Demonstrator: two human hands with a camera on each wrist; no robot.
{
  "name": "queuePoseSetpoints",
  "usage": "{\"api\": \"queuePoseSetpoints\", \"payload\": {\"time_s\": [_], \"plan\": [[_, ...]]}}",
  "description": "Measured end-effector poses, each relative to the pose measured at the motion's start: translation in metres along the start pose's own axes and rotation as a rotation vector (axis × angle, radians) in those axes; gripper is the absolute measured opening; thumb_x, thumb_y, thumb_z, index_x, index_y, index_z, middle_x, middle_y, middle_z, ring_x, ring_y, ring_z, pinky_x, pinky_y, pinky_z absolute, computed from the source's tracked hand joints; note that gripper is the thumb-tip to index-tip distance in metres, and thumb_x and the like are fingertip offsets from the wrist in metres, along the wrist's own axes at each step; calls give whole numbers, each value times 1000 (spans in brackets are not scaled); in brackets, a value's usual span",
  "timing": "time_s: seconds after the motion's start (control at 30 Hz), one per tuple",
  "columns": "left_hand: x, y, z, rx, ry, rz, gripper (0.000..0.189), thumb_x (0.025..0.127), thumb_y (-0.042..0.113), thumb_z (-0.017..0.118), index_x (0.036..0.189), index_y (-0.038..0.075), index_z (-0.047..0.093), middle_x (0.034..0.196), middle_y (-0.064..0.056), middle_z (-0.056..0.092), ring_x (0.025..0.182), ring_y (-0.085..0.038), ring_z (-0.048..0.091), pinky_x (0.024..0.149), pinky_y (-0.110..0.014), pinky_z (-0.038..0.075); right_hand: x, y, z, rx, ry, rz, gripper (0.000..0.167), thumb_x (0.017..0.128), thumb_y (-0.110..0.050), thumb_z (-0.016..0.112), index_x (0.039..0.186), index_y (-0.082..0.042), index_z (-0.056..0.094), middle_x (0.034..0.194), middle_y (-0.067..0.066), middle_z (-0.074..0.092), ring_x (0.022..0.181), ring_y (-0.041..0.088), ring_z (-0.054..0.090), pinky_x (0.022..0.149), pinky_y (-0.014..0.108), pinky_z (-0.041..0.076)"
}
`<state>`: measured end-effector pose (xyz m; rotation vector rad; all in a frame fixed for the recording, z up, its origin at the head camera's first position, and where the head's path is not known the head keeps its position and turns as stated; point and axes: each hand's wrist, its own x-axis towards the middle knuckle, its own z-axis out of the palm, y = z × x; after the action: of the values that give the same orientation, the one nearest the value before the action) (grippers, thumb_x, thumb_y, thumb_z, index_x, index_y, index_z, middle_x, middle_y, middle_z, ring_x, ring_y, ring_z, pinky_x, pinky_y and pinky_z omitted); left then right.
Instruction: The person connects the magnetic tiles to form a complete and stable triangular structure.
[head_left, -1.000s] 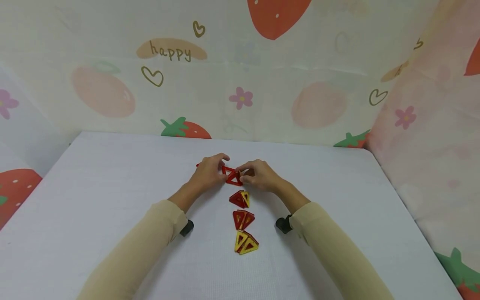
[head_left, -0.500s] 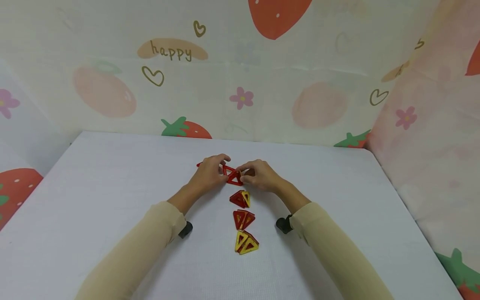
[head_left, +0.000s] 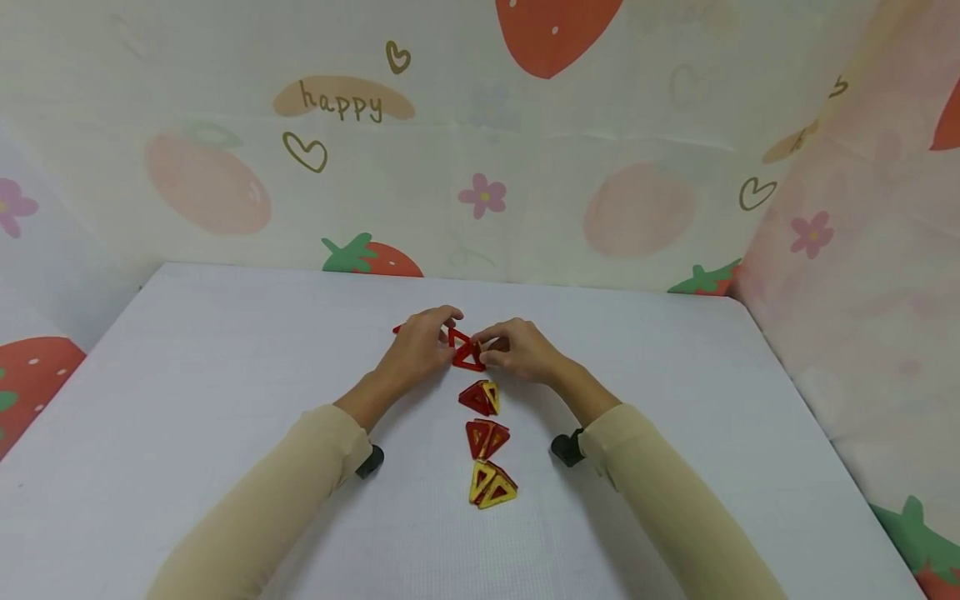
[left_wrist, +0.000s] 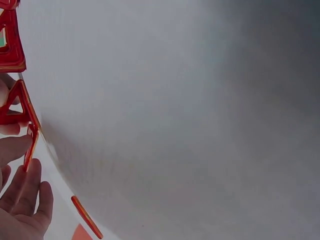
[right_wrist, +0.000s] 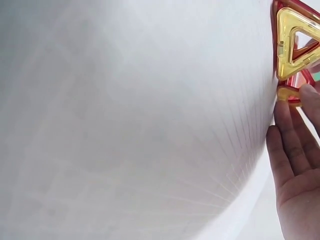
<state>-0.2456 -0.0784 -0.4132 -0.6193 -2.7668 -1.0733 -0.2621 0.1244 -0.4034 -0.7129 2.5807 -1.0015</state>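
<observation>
My left hand (head_left: 420, 343) pinches a red triangular magnetic tile (left_wrist: 31, 145) between thumb and fingers; in the left wrist view it is edge-on. Its edge meets another red triangular tile (left_wrist: 15, 118), which leans up. Opposite, my right hand (head_left: 521, 352) pinches a yellow triangular tile (right_wrist: 287, 93) at its edge, largely covered by the thumb. Together these tiles form a small cluster between both hands, near the far middle of the table. A finished-looking red and yellow pyramid (head_left: 474, 400) sits just in front of it.
Two more pyramids line up toward me on the white table (head_left: 225, 375): a red one (head_left: 476, 439) and a yellow-faced one (head_left: 497, 497). A loose red tile (left_wrist: 86, 217) lies beyond my left hand. A printed cloth (head_left: 555, 142) hangs behind the table.
My left hand has shifted slightly right, swinging its red tile inward toward the other tiles. My right hand and the pyramids have stayed in place.
</observation>
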Motion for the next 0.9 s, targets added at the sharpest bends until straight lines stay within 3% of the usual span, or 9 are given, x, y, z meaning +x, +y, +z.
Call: {"api": "queuePoseSetpoints", "payload": {"time_s": [0.57, 0.9], "plan": [[0, 3, 2, 11, -34, 3, 39, 88, -1, 70, 126, -2, 61, 105, -16, 73, 92, -26, 66, 87, -37, 56, 0, -2, 1, 21, 7, 29, 33, 94, -8, 68, 127, -5, 68, 121, 9, 69, 101, 18, 67, 86, 30, 55], [-1, 1, 3, 9, -45, 11, 23, 89, 0, 71, 111, -3, 69, 103, -15, 73, 96, -25, 71, 88, -38, 56, 0, 0, 2, 44, 18, 9, 31, 93, -6, 68, 124, -2, 66, 124, 11, 67, 110, 22, 67, 92, 34, 54]]}}
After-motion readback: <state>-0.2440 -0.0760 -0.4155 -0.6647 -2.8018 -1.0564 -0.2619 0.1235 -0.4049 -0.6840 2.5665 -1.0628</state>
